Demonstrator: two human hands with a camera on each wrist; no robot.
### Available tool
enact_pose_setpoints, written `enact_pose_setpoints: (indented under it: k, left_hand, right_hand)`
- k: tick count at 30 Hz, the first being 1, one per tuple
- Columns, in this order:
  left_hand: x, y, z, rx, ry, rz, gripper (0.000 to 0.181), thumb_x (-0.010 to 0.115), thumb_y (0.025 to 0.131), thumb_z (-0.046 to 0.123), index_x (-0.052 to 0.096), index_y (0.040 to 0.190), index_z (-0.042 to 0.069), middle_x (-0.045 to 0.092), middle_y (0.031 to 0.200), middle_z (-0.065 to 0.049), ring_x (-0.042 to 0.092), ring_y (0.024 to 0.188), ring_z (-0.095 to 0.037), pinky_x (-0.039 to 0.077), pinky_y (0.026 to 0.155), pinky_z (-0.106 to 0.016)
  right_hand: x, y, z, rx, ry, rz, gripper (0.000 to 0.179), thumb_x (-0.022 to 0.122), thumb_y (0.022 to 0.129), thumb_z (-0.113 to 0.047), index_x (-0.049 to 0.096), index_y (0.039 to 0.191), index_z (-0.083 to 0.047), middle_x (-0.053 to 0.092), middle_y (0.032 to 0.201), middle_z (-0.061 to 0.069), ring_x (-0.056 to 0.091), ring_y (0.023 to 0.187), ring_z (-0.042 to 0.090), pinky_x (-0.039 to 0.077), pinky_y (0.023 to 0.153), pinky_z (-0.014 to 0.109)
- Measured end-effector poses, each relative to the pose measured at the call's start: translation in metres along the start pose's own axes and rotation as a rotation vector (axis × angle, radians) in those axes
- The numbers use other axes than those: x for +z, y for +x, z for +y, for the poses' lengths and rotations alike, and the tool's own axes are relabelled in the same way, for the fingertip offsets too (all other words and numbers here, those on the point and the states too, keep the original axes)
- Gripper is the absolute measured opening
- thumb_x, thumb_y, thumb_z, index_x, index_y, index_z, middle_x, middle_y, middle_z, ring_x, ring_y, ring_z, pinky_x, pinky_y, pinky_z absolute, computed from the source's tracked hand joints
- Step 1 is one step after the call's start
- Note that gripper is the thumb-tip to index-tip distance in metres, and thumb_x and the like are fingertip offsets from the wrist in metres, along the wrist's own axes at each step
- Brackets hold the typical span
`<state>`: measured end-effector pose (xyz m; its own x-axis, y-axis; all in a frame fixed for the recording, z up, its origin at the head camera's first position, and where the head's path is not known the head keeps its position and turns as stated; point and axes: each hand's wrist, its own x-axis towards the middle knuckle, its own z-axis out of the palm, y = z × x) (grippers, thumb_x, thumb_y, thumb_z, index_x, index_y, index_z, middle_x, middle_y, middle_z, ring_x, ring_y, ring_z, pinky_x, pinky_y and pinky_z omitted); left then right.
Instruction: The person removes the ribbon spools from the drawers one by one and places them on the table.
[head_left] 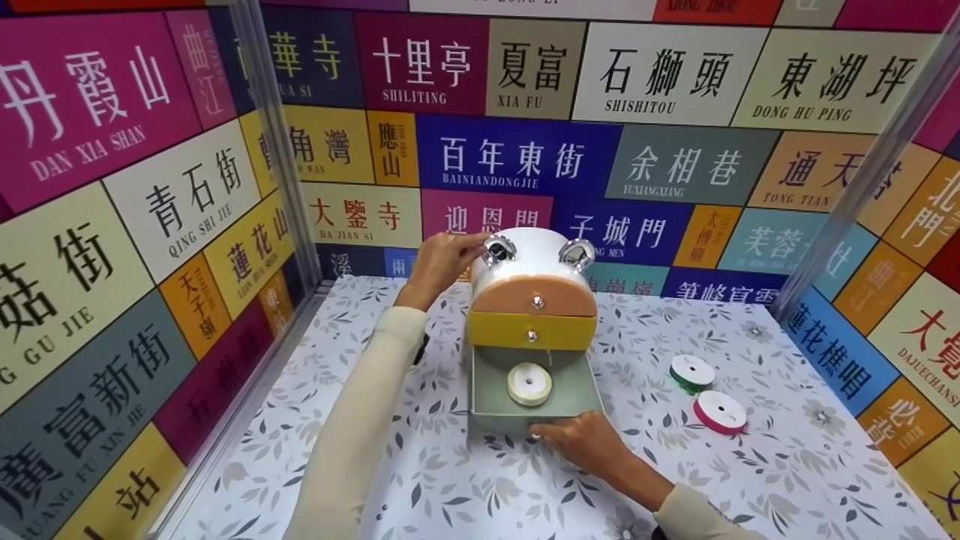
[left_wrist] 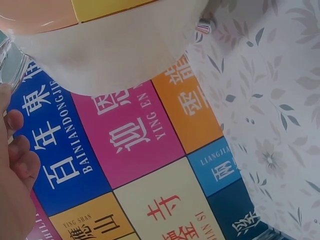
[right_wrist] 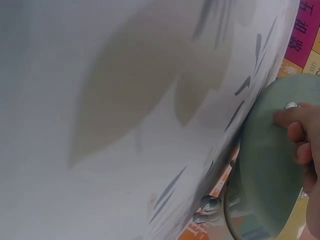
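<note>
A small frog-faced drawer box (head_left: 529, 251) has a white top, two silver ring-shaped eyes and stacked orange, yellow and green drawers. My left hand (head_left: 448, 262) holds the box's left silver eye (head_left: 498, 252); in the left wrist view the curled fingers (left_wrist: 22, 155) lie beside that eye. The green bottom drawer (head_left: 491, 405) is pulled out, and a cream ribbon spool (head_left: 530, 384) lies flat inside. At the drawer's front, my right hand (head_left: 581, 442) has its fingertips on the small silver knob (right_wrist: 291, 105), which they partly cover.
Right of the box, a green ribbon spool (head_left: 691, 373) and a pink ribbon spool (head_left: 721, 412) lie on the leaf-patterned tablecloth (head_left: 787, 480). Panels with colourful place-name signs (head_left: 517, 154) stand behind and at both sides. The orange (head_left: 517, 296) and yellow drawers (head_left: 495, 330) are closed.
</note>
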<state>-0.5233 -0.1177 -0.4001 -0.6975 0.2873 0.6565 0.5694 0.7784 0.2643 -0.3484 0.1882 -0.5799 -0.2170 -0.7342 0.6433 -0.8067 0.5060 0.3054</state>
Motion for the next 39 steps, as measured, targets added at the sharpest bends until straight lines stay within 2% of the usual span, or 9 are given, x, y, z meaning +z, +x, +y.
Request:
enact_pose_setpoints:
  k: [8,12,15,18,22,25,29,31,39]
  left_hand:
    - [-0.005,0.0,-0.002,-0.003,0.005,0.008,0.032,0.068,0.102,0.034,0.071,0.134,0.037,0.08,0.099,-0.004,0.073,0.082,-0.019,0.058,0.072,-0.032]
    - [-0.004,0.0,-0.003,-0.003,0.01,0.008,0.031,0.068,0.102,0.034,0.072,0.133,0.037,0.08,0.098,-0.004,0.073,0.081,-0.02,0.056,0.068,-0.033]
    - [-0.005,-0.001,-0.002,-0.02,0.01,-0.009,0.032,0.068,0.102,0.035,0.071,0.134,0.038,0.08,0.097,-0.004,0.071,0.077,-0.02,0.054,0.065,-0.032]
    - [-0.006,0.0,-0.002,-0.032,0.015,-0.019,0.032,0.067,0.103,0.035,0.07,0.134,0.037,0.08,0.097,-0.004,0.071,0.077,-0.019,0.055,0.066,-0.031]
    - [-0.005,0.004,-0.002,-0.026,0.024,-0.007,0.031,0.068,0.103,0.034,0.072,0.133,0.037,0.08,0.099,-0.004,0.073,0.082,-0.019,0.057,0.07,-0.031]
    - [-0.003,0.004,0.0,-0.027,0.034,-0.01,0.032,0.068,0.102,0.034,0.07,0.134,0.038,0.079,0.091,-0.004,0.069,0.075,-0.019,0.053,0.064,-0.031]
    - [0.002,0.002,0.002,-0.025,0.037,-0.033,0.034,0.067,0.103,0.035,0.068,0.136,0.039,0.076,0.082,-0.005,0.065,0.069,-0.018,0.048,0.059,-0.03]
    - [0.003,0.001,0.003,-0.022,0.03,-0.038,0.034,0.067,0.103,0.035,0.068,0.136,0.039,0.077,0.083,-0.005,0.066,0.07,-0.018,0.049,0.059,-0.029]
    - [-0.001,0.0,0.003,-0.026,0.025,-0.024,0.033,0.068,0.102,0.035,0.07,0.135,0.038,0.077,0.085,-0.004,0.067,0.073,-0.018,0.052,0.065,-0.031]
  right_hand:
    - [0.001,0.004,-0.003,0.012,0.104,-0.043,0.028,0.088,0.077,-0.016,0.079,0.102,-0.027,0.06,0.057,-0.011,0.036,0.044,0.001,0.029,0.038,0.02]
    - [-0.004,0.011,0.005,0.092,0.335,-0.088,0.034,0.092,0.078,-0.02,0.082,0.111,-0.025,0.058,0.055,-0.014,0.034,0.048,-0.009,0.029,0.043,0.01]
    - [-0.008,0.023,0.021,0.219,0.437,-0.1,0.037,0.091,0.081,-0.033,0.082,0.114,-0.022,0.057,0.054,-0.015,0.039,0.048,-0.011,0.033,0.044,0.01]
    - [-0.009,0.038,0.043,0.407,0.406,-0.161,0.048,0.088,0.08,-0.049,0.08,0.119,-0.022,0.056,0.057,-0.017,0.043,0.048,-0.007,0.036,0.043,0.017]
    - [-0.002,0.053,0.066,0.58,0.348,-0.343,0.07,0.084,0.075,-0.066,0.076,0.128,-0.021,0.05,0.059,-0.015,0.043,0.051,0.002,0.034,0.047,0.024]
    - [0.01,0.057,0.074,0.594,0.331,-0.45,0.082,0.084,0.071,-0.07,0.075,0.13,-0.014,0.052,0.059,-0.006,0.045,0.054,0.01,0.034,0.05,0.028]
    - [0.025,0.053,0.077,0.591,0.312,-0.507,0.087,0.088,0.066,-0.069,0.076,0.125,-0.007,0.074,0.078,0.007,0.062,0.068,0.015,0.048,0.058,0.033]
    - [0.031,0.051,0.076,0.6,0.303,-0.521,0.086,0.09,0.063,-0.069,0.078,0.12,-0.006,0.077,0.087,0.009,0.066,0.074,0.016,0.053,0.063,0.036]
    - [0.039,0.053,0.076,0.595,0.275,-0.522,0.063,0.091,0.06,-0.07,0.073,0.082,-0.014,0.053,0.059,-0.009,0.049,0.058,0.01,0.04,0.054,0.03]
